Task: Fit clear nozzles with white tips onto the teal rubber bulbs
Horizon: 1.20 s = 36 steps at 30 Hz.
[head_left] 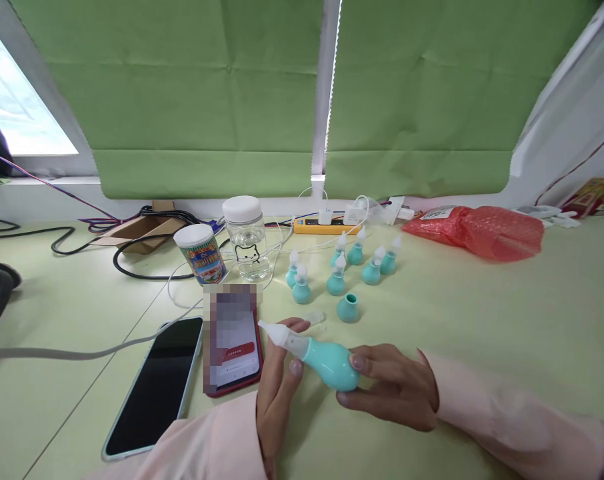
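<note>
A nasal aspirator (332,363), with a turquoise bulb, a clear neck and a white tapered tip, is held off the table, its tip pointing left. My right hand (397,387) grips the round end of the bulb between thumb and fingers. At the clear neck, my left hand (277,387) closes with its thumb in front and fingers behind. Just beyond stands an open turquoise bulb (349,308) with no top on it. A small clear plastic piece (315,318) lies near my left fingertips. Several assembled aspirators (337,277) stand upright farther back.
Left of my hands lie a phone with a lit screen (237,353) and a dark phone (157,387). Behind them stand a noodle cup (202,253) and a lidded jar (246,240). Cables, a yellow power strip (307,227) and a red bubble-wrap bag (482,230) line the back.
</note>
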Available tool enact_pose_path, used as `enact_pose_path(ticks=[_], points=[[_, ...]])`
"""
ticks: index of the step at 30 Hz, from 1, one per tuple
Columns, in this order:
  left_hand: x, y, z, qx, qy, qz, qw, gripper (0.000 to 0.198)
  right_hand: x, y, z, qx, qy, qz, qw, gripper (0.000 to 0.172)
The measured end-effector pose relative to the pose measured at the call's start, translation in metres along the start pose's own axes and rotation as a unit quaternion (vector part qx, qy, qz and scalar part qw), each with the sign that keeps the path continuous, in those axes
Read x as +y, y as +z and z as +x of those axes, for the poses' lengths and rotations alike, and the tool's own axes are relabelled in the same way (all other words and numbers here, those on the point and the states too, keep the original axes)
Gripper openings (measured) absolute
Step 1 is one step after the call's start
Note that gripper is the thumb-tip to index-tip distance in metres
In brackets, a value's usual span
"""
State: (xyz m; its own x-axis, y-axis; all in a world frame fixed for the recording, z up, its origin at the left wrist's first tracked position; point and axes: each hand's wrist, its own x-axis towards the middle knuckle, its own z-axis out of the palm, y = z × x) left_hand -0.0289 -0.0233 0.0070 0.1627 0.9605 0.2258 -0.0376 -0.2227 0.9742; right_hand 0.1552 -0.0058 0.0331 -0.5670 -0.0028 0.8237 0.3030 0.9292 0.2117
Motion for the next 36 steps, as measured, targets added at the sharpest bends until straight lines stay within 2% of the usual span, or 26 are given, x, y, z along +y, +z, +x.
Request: enact_pose_path(ticks=[2,10,15,18,21,23,25,27,28,32,36], points=[[0.002,0.001,-0.001,-0.013,-0.005,-0.002,1.000,0.034,0.002,0.006,-0.003,0.000,-0.011,0.015,1.000,0.011],[0.005,0.004,0.001,0.000,-0.018,0.009,1.000,0.026,0.000,0.021,-0.023,0.041,0.006,0.043,0.998,0.018],[0.003,0.005,-0.003,-0.025,-0.027,-0.005,0.999,0.026,-0.004,0.024,-0.022,-0.026,0.061,0.060,0.996,0.018],[0.001,0.006,-0.002,-0.054,-0.010,-0.018,0.998,0.021,-0.005,0.025,-0.023,-0.067,0.039,0.072,0.994,0.019],[-0.001,0.006,0.003,-0.051,-0.009,-0.011,0.999,0.017,-0.006,0.025,-0.025,-0.066,0.026,0.105,0.992,0.025],[0.000,0.006,0.006,-0.052,-0.011,-0.011,0.999,0.019,-0.009,0.024,-0.026,-0.032,0.078,0.145,0.986,0.036],[0.001,0.006,0.007,-0.068,-0.021,-0.015,0.997,0.017,-0.012,0.024,-0.027,0.003,0.186,0.183,0.966,0.049],[0.002,0.007,0.008,-0.081,-0.033,-0.012,0.996,0.015,-0.014,0.023,-0.026,0.002,0.293,0.212,0.932,0.058],[0.001,0.007,0.008,-0.084,-0.039,-0.008,0.996,0.015,-0.015,0.022,-0.025,-0.021,0.329,0.226,0.917,0.059],[-0.003,0.007,0.009,-0.089,-0.061,0.007,0.994,0.017,-0.014,0.019,-0.018,-0.132,0.357,0.270,0.884,0.032],[-0.004,0.005,0.014,-0.079,-0.075,0.043,0.993,0.027,-0.015,0.020,-0.015,-0.171,0.403,0.294,0.849,0.020]])
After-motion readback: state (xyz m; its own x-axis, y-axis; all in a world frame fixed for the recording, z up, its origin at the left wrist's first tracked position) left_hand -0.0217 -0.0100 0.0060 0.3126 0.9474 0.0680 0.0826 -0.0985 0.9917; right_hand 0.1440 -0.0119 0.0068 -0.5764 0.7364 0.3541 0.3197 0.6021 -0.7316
